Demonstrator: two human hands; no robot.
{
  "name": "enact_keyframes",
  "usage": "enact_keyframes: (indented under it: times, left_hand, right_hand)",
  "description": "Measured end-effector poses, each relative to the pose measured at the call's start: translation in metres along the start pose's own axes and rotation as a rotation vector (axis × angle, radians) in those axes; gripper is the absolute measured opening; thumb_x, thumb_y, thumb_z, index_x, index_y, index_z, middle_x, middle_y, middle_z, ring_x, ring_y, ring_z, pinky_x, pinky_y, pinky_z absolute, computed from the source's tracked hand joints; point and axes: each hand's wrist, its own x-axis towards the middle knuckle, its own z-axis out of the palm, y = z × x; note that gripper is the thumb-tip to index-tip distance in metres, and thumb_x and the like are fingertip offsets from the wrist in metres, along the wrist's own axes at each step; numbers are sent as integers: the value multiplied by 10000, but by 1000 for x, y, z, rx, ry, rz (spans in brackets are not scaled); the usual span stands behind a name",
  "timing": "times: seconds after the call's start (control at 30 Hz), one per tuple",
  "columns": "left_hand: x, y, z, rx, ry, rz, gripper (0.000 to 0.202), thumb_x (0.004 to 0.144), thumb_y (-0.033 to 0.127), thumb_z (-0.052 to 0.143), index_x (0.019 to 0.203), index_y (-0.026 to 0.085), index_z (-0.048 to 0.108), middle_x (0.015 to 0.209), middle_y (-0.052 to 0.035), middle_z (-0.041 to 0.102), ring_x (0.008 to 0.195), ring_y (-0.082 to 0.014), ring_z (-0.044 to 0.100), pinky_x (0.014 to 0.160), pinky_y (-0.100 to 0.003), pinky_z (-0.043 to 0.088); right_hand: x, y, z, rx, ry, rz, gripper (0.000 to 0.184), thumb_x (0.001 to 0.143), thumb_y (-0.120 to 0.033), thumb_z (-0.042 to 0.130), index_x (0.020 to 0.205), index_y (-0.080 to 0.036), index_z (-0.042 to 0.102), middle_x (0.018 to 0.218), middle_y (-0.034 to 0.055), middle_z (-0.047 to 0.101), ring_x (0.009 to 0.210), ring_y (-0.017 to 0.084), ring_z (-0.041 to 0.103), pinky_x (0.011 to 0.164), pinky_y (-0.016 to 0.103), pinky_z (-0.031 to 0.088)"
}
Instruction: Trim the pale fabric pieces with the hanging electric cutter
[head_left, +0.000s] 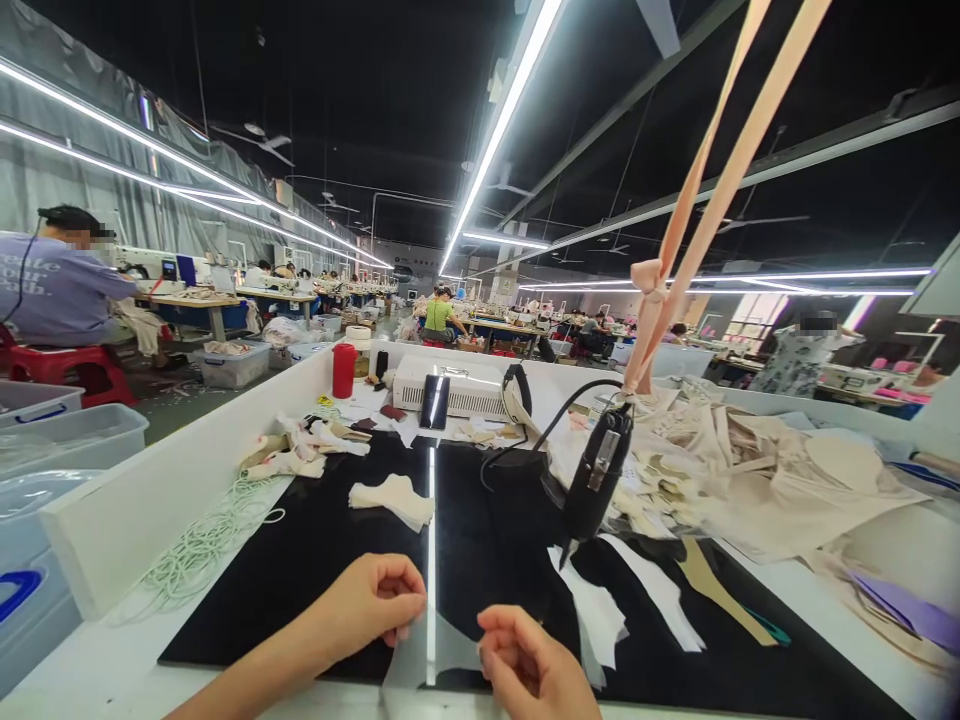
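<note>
My left hand (375, 600) is closed in a pinch over the front of a glossy black board (315, 560). Between its thumb and fingers is the edge of a thin translucent sheet (442, 655). The sheet's other side reaches my right hand (532, 665), whose curled fingers also pinch it near the board's front edge. A cream cut fabric piece (394, 500) lies beyond my left hand. To the right of my hands are white fabric strips (592, 605) and a tan piece (724, 590). A black handheld tool (598, 470) hangs with its tip down above the strips.
Peach straps (697, 220) suspend the tool. Beige fabric pieces (780, 460) pile up at right. Pale green cord (202, 540) lies at left by a white side wall (187, 500). A white vented box (450, 385), phone (435, 402) and red container (343, 371) stand behind. Other people sit farther off.
</note>
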Motion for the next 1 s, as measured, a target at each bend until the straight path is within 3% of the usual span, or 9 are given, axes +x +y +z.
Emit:
enact_keyframes:
  times: [0.3,0.5,0.6,0.7,0.77,0.87,0.97,1.0]
  left_hand:
    - [17,-3,-4,179,24,65,157,659,315,580,731,176,591,612,48,550,530,-128,559,464,-216,428]
    - [26,-2,-2,329,13,98,152,735,331,565,759,186,602,626,45,546,507,-130,549,445,-212,434]
    - [29,-1,-2,461,69,176,158,800,308,563,838,193,665,721,12,607,635,-164,587,560,-247,481]
    - [26,3,0,564,146,290,177,852,286,561,965,214,677,965,-26,634,810,-191,590,782,-318,493]
    - [18,6,8,607,160,367,175,928,306,514,984,227,659,998,-28,615,851,-197,589,834,-330,476]
    - [-1,8,31,663,139,559,207,1021,342,458,963,258,638,923,0,614,826,-174,612,766,-276,481]
    - [-25,4,66,580,-45,792,160,1037,290,491,949,262,621,908,8,646,828,-147,632,775,-232,510]
    - [-34,3,79,559,-162,855,155,1041,266,489,967,258,625,931,-2,662,841,-145,639,776,-232,525]
  right_hand:
    - [4,-4,3,-210,-12,-148,208,807,-329,595,945,-226,711,744,2,693,649,162,644,608,240,493]
    - [5,11,1,-321,-9,-272,227,854,-226,517,1012,-254,678,794,-8,702,671,160,648,620,244,491]
    - [8,12,-5,-406,56,-365,287,843,-187,535,1068,-278,688,862,1,705,761,199,630,736,315,480]
    - [11,-2,-11,-266,67,-289,279,803,-218,630,1055,-266,738,942,45,697,892,257,592,839,390,423]
    - [14,-17,-11,-74,45,-171,247,757,-236,685,992,-232,758,910,56,670,879,252,579,827,385,406]
    - [26,-36,-1,58,42,-53,186,747,-291,684,900,-199,739,758,12,623,668,167,522,658,316,399]
    - [44,-46,12,307,4,81,292,742,-429,673,904,-187,686,710,-16,613,514,100,461,501,252,356]
    - [50,-48,16,387,21,101,315,733,-453,680,904,-188,676,710,-24,602,521,87,461,496,232,352]
